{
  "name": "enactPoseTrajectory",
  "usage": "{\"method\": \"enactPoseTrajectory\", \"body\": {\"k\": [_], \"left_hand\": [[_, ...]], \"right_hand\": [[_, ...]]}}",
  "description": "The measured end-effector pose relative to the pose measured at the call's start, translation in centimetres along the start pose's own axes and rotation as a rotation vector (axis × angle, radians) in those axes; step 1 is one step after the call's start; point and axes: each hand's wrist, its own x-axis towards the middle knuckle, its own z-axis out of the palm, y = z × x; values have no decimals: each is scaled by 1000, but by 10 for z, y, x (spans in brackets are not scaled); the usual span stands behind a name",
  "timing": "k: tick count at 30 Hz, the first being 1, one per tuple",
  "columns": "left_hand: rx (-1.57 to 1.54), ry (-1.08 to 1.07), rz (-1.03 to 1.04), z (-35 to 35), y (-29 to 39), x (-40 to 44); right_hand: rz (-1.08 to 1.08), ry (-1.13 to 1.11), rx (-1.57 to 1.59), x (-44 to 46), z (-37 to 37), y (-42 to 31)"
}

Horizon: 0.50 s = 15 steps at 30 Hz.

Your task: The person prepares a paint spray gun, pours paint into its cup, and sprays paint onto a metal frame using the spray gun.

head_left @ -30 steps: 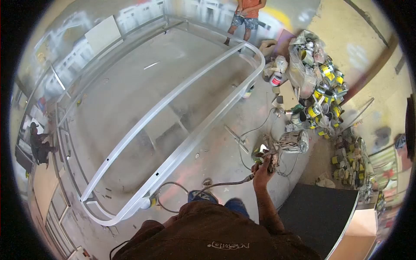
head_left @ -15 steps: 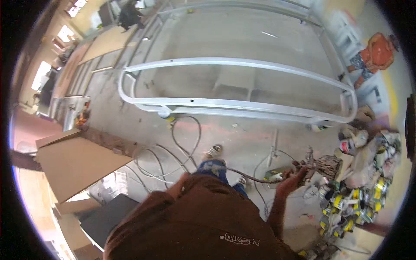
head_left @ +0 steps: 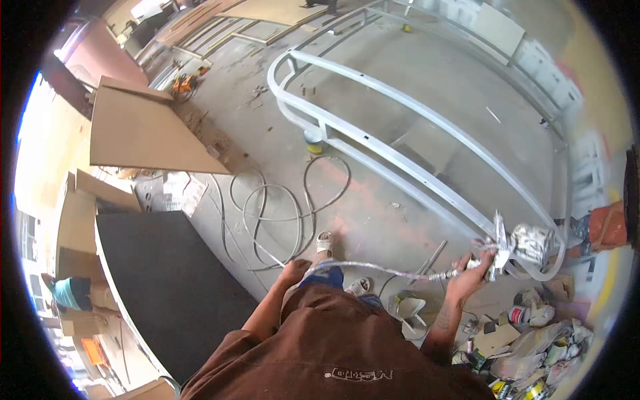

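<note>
My right hand (head_left: pixel 469 272) is closed around the handle of a paint spray gun (head_left: pixel 499 248), whose paint-crusted cup (head_left: pixel 532 241) points away to the right. From the gun, a hose (head_left: pixel 393 269) runs across my front to my left hand (head_left: pixel 293 272), which is closed on it beside my hip. Beyond the left hand, more hose (head_left: pixel 303 230) lies looped on the floor. A long metal frame (head_left: pixel 407 168) with rounded ends, painted white, stands in front of me. In this view the gun overlaps its near right end; I cannot tell whether they touch.
A paint can (head_left: pixel 313 141) sits under the frame's left part. Cardboard (head_left: pixel 147 133) and a dark panel (head_left: pixel 180 267) are at left. Used cans and rubbish (head_left: pixel 547 340) pile up at lower right. One person (head_left: pixel 603 227) is at far right, another (head_left: pixel 70 292) at lower left.
My view has turned, so the metal frame now slants down to the right. My left hand has come out from my side and shows gripping the hose. The spray gun has moved closer to the frame.
</note>
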Motion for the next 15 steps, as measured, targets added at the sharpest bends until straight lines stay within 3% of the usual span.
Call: {"method": "enactPoseTrajectory", "body": {"k": [7,10,11,15], "left_hand": [[-707,-426,301,-17,133,-29],[-832,-594,463,-40,193,-49],[-852,-627,483,-45,202,-51],[-686,-599,410,-68,207,-52]], "right_hand": [[28,-448,-324,-80,36,74],[15,-701,-514,-111,41,123],[124,-733,-465,-126,48,122],[-329,-937,-499,-162,66,140]]}}
